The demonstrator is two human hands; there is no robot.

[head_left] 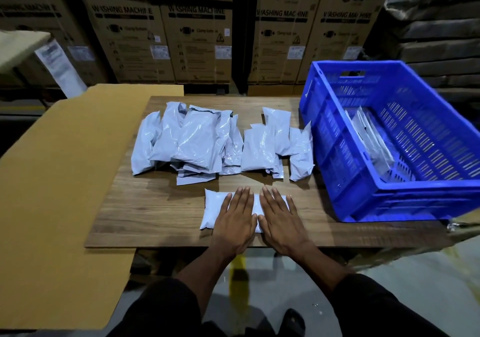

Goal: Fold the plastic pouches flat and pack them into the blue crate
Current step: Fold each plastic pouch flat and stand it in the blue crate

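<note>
A white plastic pouch (214, 208) lies flat near the front edge of the wooden table (155, 212). My left hand (235, 222) and my right hand (279, 223) press down on it side by side, fingers straight, covering its middle and right part. Behind it lies a pile of several loose white pouches (192, 142), with a smaller group (275, 144) to its right. The blue crate (389, 206) stands tilted at the table's right end. A few folded pouches (371, 139) lean inside it against the left wall.
A large sheet of brown cardboard (59, 186) lies to the left of the table, overlapping its edge. Stacked cardboard washing machine boxes (197, 38) form a wall behind the table. The grey floor (415, 266) shows below the front edge.
</note>
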